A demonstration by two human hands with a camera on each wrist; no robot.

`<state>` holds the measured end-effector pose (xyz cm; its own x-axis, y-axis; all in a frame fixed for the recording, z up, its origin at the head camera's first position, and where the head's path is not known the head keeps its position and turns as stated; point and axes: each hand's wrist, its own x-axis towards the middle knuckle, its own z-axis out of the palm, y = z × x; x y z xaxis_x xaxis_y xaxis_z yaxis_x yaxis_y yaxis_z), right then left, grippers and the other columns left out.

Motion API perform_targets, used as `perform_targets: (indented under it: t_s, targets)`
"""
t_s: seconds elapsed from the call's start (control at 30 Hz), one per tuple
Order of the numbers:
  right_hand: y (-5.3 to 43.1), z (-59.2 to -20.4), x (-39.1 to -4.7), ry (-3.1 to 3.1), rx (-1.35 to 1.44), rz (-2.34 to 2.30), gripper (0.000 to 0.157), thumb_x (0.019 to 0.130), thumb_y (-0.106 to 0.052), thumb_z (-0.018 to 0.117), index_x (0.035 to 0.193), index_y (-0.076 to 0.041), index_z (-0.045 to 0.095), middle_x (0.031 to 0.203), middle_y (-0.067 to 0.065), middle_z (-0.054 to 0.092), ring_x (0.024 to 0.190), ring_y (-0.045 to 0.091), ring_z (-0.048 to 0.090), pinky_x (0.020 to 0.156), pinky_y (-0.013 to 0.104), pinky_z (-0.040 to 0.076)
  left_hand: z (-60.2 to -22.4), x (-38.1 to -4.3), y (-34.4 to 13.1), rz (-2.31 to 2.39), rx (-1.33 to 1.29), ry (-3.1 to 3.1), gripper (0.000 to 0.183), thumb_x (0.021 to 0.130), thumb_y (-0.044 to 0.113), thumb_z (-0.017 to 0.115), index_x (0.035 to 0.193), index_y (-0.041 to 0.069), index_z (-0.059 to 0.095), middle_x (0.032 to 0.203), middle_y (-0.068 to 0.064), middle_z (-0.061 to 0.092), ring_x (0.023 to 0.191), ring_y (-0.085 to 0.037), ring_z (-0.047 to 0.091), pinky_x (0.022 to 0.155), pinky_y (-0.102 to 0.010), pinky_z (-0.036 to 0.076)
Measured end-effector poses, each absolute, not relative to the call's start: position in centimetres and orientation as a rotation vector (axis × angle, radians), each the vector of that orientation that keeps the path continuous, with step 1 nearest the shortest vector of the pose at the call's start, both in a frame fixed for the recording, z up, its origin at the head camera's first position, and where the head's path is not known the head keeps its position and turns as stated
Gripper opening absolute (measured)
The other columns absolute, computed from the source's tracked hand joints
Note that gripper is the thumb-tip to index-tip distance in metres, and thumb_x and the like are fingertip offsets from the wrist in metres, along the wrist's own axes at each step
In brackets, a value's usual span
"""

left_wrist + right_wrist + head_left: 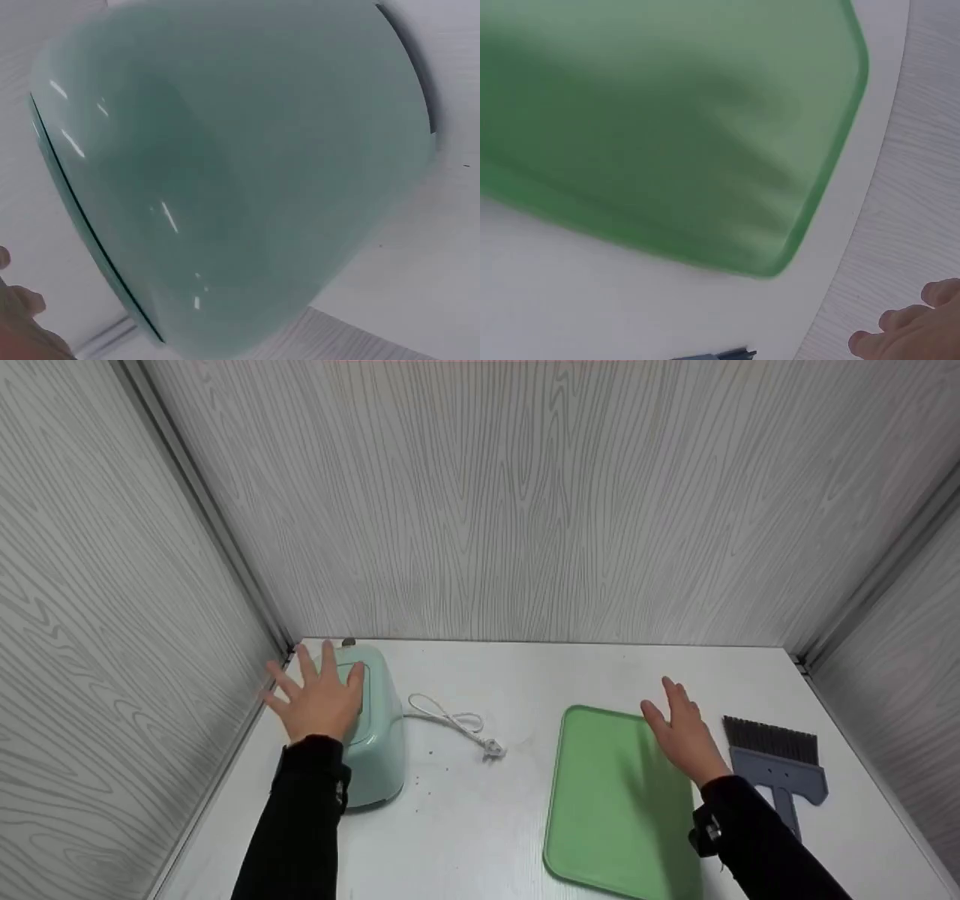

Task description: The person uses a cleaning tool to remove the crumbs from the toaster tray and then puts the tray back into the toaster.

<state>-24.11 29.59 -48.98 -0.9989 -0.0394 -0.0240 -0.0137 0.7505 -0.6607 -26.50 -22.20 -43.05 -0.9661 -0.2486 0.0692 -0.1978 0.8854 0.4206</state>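
A mint-green, rounded electric appliance [384, 750] with a lid-like top panel stands at the left of the white table. My left hand [321, 703] is over its top with fingers spread; whether the palm touches it I cannot tell. In the left wrist view the appliance's glossy side [247, 165] fills most of the picture, with some fingers [28, 301] at the lower left. My right hand [686, 735] hovers, fingers extended and holding nothing, above the right edge of a green tray [600, 802]. Its shadow falls across the tray in the right wrist view.
A white cord with a plug [493, 748] lies looped to the right of the appliance. On the far right lies a grey brush [776, 769] with dark bristles, its handle partly behind my right sleeve. Small dark specks dot the table [465, 832]. Wood-grain panels [480, 510] enclose the back and sides.
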Motion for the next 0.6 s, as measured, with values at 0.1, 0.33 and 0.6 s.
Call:
perform_targets:
  t_s: [0.1,0.33,0.6]
  targets:
    - [28.7,-49.2,-23.9,2.855,-0.035,-1.2,0.081,0.11,-0.055,0.032,0.165,-0.003,0.001,0.169,0.03,-0.003,0.154,0.051,-0.001,0.124,0.066,0.007,-43.3,-26.0,-23.3,-0.864,0.509,-2.988,0.079,0.108,0.058,0.023,0.166,0.012,-0.005,0.17,-0.024,-0.014,0.149,-0.062,-0.008,0.114,-0.081,0.002]
    - [25.7,-50.4,-22.9,2.786,-0.066,-1.365,0.077,0.112,-0.05,0.034,0.165,-0.004,0.005,0.171,0.023,0.005,0.157,0.042,0.008,0.126,0.058,0.014,-45.1,-25.3,-25.0,-1.158,0.55,-2.994,0.078,0.11,0.047,0.024,0.162,0.004,-0.014,0.167,-0.033,-0.001,0.145,-0.06,0.023,0.118,-0.068,0.025]
    - [22.8,-51.6,-22.1,2.674,-0.05,-1.532,0.076,0.11,-0.053,0.039,0.167,-0.012,0.009,0.172,0.017,0.012,0.156,0.038,0.016,0.125,0.057,0.021,-45.6,-25.6,-25.4,-1.231,0.517,-2.952,0.073,0.111,0.033,0.026,0.161,-0.003,-0.013,0.161,-0.041,0.013,0.149,-0.054,0.02,0.122,-0.062,0.021]
